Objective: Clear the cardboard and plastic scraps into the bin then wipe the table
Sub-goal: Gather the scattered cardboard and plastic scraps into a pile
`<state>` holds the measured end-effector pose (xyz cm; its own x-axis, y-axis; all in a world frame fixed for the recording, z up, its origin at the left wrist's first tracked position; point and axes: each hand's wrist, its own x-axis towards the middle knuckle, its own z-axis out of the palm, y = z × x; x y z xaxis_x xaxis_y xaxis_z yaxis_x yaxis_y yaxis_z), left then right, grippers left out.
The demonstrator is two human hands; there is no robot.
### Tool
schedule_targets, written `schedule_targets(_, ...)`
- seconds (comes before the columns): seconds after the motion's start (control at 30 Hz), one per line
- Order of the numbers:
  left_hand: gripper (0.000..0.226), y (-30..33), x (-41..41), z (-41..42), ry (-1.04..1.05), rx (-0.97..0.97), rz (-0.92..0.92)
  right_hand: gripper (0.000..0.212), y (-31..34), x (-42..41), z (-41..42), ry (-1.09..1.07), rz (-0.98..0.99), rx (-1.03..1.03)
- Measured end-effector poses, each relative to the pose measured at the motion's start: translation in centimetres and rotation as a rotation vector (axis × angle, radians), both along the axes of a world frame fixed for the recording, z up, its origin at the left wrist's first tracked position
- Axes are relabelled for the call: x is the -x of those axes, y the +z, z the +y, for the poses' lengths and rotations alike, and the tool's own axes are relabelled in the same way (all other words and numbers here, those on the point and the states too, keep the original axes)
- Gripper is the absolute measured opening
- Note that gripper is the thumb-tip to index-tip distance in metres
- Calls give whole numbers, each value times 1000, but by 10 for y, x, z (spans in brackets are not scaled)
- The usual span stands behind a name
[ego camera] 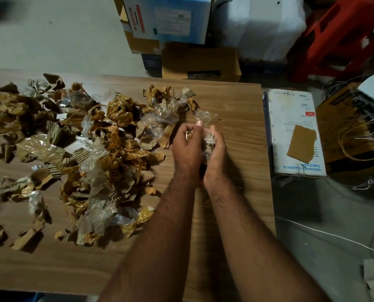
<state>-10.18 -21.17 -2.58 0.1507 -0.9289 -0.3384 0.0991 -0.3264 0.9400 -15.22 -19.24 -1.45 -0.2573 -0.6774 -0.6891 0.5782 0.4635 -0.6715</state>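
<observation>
Both forearms nearest; left hand [187,147] and right hand [214,149] cupped together, grip holding small wad of scraps [206,119] over tabletop [236,127] right edge. Main scrap pile [90,138] uncleared; judged early, wiping not begun.

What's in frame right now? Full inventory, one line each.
light wood-grain table: one, brown, centre of view
torn cardboard and clear plastic scraps: many, tan and clear, spread over the table's left and middle
white fan carton: one, white with blue print, on the floor right of the table, a brown cardboard piece lying on it
stacked cardboard boxes: several, brown and white-blue, beyond the table
red plastic stool: one, red, top right
loose wires: many, yellow and white, far right
left hand: one, holding scraps
right hand: one, holding scraps
</observation>
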Motion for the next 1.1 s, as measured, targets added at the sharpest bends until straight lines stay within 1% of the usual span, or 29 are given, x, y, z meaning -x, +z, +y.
schedule_targets(0.07, 46, -3, -7, 0, -42, 40, -148, 47, 0, -2, -3, 8, 32, 8)
schedule_targets(0.1, 45, -1, -10, 1, -52, 23, -148, 47, 1, -4, -6, 10, 37, 23)
schedule_targets(0.17, 34, 9, -13, 3, -68, -81, 4, 42, 4, -8, -10, 27, 86, 38)
schedule_targets(0.2, 35, 12, -14, 3, -68, -128, 114, 46, 5, -10, -12, 36, 121, 32)
schedule_targets(0.23, 42, 14, -14, 3, -67, -164, 200, 53, 6, -12, -14, 33, 147, 19)
schedule_targets(0.27, 44, 15, -13, 3, -65, -180, 249, 56, 5, -14, -16, 25, 177, 11)
schedule_targets(0.3, 35, 16, -13, 3, -55, -173, 232, 48, 4, -16, -18, 22, 204, 28)
schedule_targets(0.37, 19, 13, -14, 2, -23, -107, 142, 24, 1, -19, -21, 49, 275, 68)
schedule_targets(0.4, 17, 11, -14, 2, -16, -83, 109, 21, 1, -20, -22, 63, 292, 70)
schedule_targets(0.5, 18, 9, -19, 2, 4, -73, 45, 20, 3, -21, -26, 86, 267, 26)
schedule_targets(0.63, 24, 20, -33, 5, 33, -59, 12, 18, 11, -35, -24, 96, 194, -7)
schedule_targets(0.67, 23, 27, -40, 6, 44, -48, 7, 21, 17, -43, -24, 106, 162, 0)
schedule_targets(0.77, 19, 51, -73, 4, 94, 20, -28, 41, 37, -72, -26, 163, 27, 41)
schedule_targets(0.83, 20, 68, -103, 1, 141, 87, -49, 45, 49, -95, -30, 213, -27, 113)
schedule_targets(0.9, 25, 82, -134, 0, 169, 143, -71, 49, 56, -121, -32, 274, -4, 188)
schedule_targets(1.03, 29, 81, -201, 3, 220, 179, -145, 72, 67, -173, -29, 338, 72, 259)
schedule_targets(1.07, 32, 76, -216, 3, 227, 194, -189, 69, 66, -185, -27, 343, 113, 283)
schedule_targets(1.1, 36, 72, -229, 4, 222, 216, -252, 60, 65, -196, -24, 346, 193, 314)
